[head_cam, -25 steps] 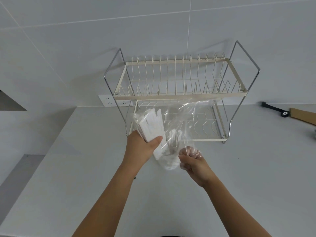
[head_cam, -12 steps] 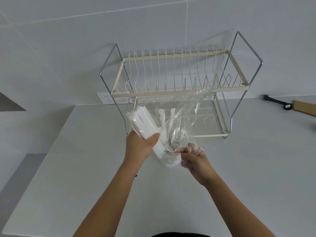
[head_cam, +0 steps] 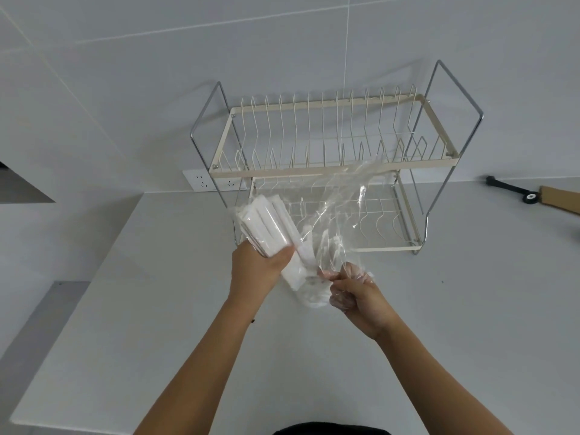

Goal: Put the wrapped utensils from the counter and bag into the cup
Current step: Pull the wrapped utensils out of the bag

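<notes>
My left hand (head_cam: 255, 266) grips a bundle of white wrapped utensils (head_cam: 266, 226), held above the white counter (head_cam: 141, 309) and tilted up to the left. To its right, my right hand (head_cam: 354, 295) pinches the bottom of a clear plastic bag (head_cam: 339, 221) that stands open and crumpled in front of the rack. A few more white wrapped utensils (head_cam: 317, 246) show inside the bag. No cup is in view.
A two-tier cream wire dish rack (head_cam: 329, 167) stands against the tiled wall just behind my hands. A wall socket (head_cam: 204, 181) sits at its left. At the far right lie a black-handled tool (head_cam: 508, 189) and a brown cardboard piece (head_cam: 561, 200).
My left hand has tilted the utensil bundle further left, away from the bag. The right hand has shifted slightly while holding the bag's bottom; the bag has spread taller.
</notes>
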